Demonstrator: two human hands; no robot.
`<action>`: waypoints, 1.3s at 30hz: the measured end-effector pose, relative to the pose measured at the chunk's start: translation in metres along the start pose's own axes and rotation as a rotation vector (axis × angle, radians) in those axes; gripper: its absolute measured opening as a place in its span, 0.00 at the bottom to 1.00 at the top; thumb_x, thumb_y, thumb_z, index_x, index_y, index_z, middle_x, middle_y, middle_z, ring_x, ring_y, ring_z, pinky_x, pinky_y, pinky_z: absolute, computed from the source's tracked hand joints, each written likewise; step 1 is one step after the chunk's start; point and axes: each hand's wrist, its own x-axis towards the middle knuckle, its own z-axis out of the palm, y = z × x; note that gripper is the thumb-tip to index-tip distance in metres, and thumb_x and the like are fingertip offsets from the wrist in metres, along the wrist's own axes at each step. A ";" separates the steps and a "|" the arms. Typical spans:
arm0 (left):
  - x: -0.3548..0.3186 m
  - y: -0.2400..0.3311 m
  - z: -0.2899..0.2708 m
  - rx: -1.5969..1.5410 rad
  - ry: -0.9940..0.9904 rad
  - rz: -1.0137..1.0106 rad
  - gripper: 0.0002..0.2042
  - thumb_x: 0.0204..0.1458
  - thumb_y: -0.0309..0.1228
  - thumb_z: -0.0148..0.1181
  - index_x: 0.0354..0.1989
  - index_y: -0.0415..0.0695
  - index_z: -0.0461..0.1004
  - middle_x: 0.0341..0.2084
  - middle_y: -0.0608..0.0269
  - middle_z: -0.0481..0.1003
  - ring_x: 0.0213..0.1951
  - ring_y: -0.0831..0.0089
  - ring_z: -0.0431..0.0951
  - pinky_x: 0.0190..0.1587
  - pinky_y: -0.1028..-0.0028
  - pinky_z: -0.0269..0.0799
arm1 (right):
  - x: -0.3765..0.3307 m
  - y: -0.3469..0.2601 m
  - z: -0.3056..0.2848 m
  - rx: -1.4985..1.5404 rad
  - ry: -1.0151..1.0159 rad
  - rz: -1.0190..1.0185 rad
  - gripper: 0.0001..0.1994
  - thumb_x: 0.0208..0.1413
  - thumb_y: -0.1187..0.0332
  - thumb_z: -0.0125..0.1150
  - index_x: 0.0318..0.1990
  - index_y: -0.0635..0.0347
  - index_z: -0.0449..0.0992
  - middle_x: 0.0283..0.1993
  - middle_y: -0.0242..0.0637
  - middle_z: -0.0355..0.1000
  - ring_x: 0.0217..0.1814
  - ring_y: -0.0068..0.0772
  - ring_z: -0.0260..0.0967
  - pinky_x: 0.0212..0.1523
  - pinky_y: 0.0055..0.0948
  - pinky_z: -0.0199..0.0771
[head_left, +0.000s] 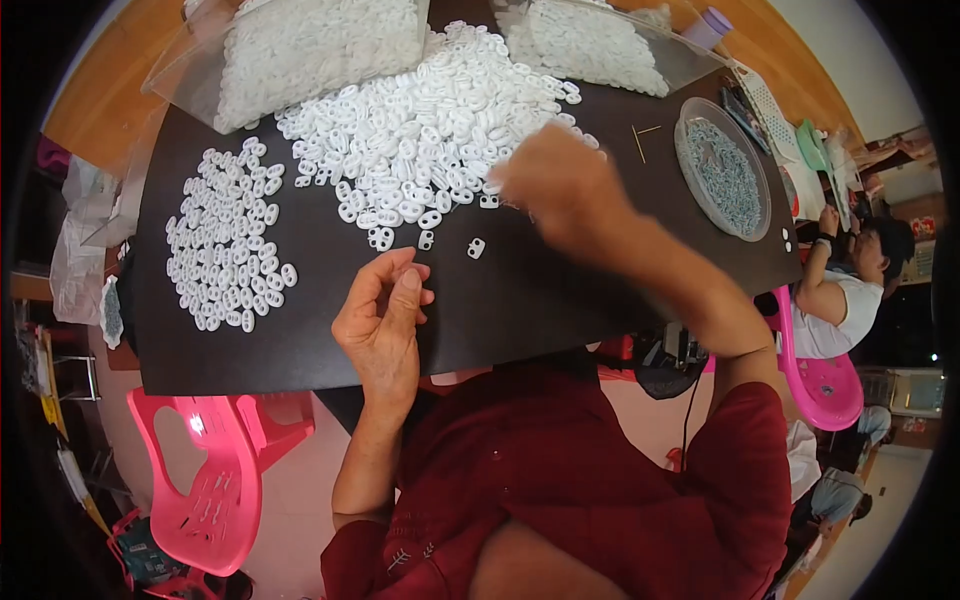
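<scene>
White oval plastic pieces with paired openings heaped within reach of both hands

Thumb and index finger of the bare left hand come close together, the other fingers curled behind; whether anything is pinched between them I cannot tell. This hand is above the dark brown tabletop, its wrist by the near edge. The bare right hand is blurred over the right flank of the heap, so its grip cannot be made out.

Just beyond the left fingertips, a few loose pieces lie apart from the heap, one of them to the right. The heap spreads from the middle of the table toward its far edge. Near the left edge, more pieces lie in a looser, flatter patch.

Two transparent plastic bins filled with white pieces stand along the far edge, the left bin larger in view than the right bin. Toward the right edge are two thin gold-coloured sticks and a round clear tray of small silvery-blue parts. Past the right edge sits another person in a white top.
</scene>
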 end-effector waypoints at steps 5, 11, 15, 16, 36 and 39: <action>-0.003 0.004 0.006 0.014 0.034 -0.005 0.10 0.53 0.26 0.57 0.41 0.33 0.73 0.28 0.59 0.76 0.25 0.81 0.72 0.24 0.85 0.64 | -0.016 -0.029 0.027 0.128 -0.183 0.075 0.09 0.40 0.71 0.64 0.31 0.55 0.74 0.28 0.35 0.64 0.33 0.39 0.63 0.32 0.34 0.66; -0.004 0.002 0.004 0.040 0.020 0.000 0.08 0.53 0.25 0.57 0.39 0.36 0.74 0.28 0.65 0.75 0.27 0.83 0.71 0.26 0.85 0.65 | -0.010 -0.031 0.030 0.145 -0.214 0.094 0.07 0.42 0.71 0.64 0.28 0.58 0.72 0.27 0.35 0.63 0.31 0.37 0.62 0.31 0.33 0.65; -0.003 0.003 0.006 0.582 -0.053 0.594 0.09 0.44 0.18 0.61 0.36 0.35 0.74 0.25 0.57 0.73 0.24 0.71 0.72 0.25 0.77 0.67 | -0.009 -0.058 0.015 0.488 -0.254 0.438 0.05 0.45 0.72 0.63 0.27 0.61 0.73 0.26 0.32 0.67 0.29 0.27 0.65 0.30 0.26 0.66; -0.003 0.003 0.008 0.580 -0.051 0.596 0.09 0.44 0.18 0.61 0.36 0.35 0.74 0.25 0.57 0.73 0.24 0.71 0.72 0.25 0.77 0.67 | -0.009 -0.062 0.014 0.751 -0.264 0.649 0.05 0.46 0.72 0.63 0.28 0.63 0.73 0.26 0.31 0.69 0.29 0.22 0.66 0.30 0.23 0.66; -0.010 0.011 0.005 0.401 -0.053 0.352 0.06 0.49 0.18 0.56 0.36 0.35 0.74 0.24 0.60 0.73 0.22 0.75 0.72 0.23 0.80 0.68 | -0.007 -0.041 0.037 0.425 0.021 0.451 0.03 0.48 0.74 0.59 0.31 0.60 0.77 0.27 0.33 0.71 0.31 0.29 0.67 0.31 0.25 0.65; -0.009 0.010 0.001 -0.047 -0.066 -0.030 0.06 0.53 0.21 0.56 0.38 0.35 0.73 0.25 0.62 0.74 0.24 0.81 0.72 0.25 0.83 0.68 | -0.004 -0.031 0.049 0.080 0.044 0.255 0.05 0.42 0.76 0.60 0.29 0.57 0.77 0.26 0.34 0.68 0.32 0.37 0.65 0.32 0.30 0.65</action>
